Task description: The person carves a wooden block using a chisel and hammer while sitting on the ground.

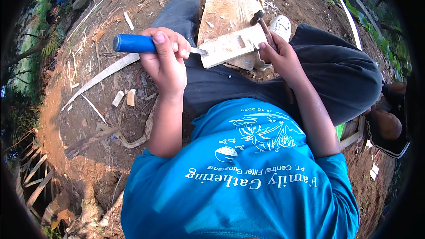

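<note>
My left hand (164, 62) is closed around a chisel with a blue handle (133, 43). The chisel's metal blade points right, and its tip meets the left end of a pale wooden block (226, 49). A rectangular recess shows in the block's top face, right of the blade. My right hand (283, 61) grips the brown handle of a hammer (264, 25). The dark hammer head sits just beyond the block's right end. Beneath the block lies a wide, flat piece of wood (230, 6) between my legs, with a few chips on it.
Bare brown soil surrounds me, strewn with wood chips (118, 98), sticks and a long curved pale strip (106, 74). My bent right leg (336, 71) stands close to my right arm. Another person's leg (387, 124) shows at the right edge.
</note>
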Tool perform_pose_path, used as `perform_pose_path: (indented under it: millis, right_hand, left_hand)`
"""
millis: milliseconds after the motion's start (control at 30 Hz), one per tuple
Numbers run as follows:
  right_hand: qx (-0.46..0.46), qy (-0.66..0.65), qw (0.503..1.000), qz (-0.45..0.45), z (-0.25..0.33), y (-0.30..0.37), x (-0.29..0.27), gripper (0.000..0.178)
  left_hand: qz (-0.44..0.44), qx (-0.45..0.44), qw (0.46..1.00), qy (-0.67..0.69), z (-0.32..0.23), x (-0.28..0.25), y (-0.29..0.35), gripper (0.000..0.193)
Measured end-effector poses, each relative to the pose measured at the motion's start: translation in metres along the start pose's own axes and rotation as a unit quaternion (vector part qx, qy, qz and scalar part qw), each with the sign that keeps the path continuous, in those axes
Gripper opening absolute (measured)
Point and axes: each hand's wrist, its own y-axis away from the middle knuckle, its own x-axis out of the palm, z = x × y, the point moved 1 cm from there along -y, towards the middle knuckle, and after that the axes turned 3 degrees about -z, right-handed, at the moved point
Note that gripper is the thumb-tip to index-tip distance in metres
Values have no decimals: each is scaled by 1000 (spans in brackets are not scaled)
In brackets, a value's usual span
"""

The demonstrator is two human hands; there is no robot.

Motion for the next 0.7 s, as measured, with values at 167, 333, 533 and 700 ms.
perform_pose_path:
  millis: [167,333,533,700]
  right_hand:
    - [-25,-7,1000,0,-15,-6,-1,47]
    - [-30,-27,999,10,-19,-8,-2,47]
    - [-35,-32,999,8,-17,-8,-2,47]
    - [-18,-15,1000,13,-16,-9,-3,46]
  left_hand:
    - [59,49,994,-73,13,11,8,15]
    - [89,107,975,-175,18,22,10,16]
    - [46,106,986,-124,12,17,9,16]
    - [40,102,988,-111,11,12,9,19]
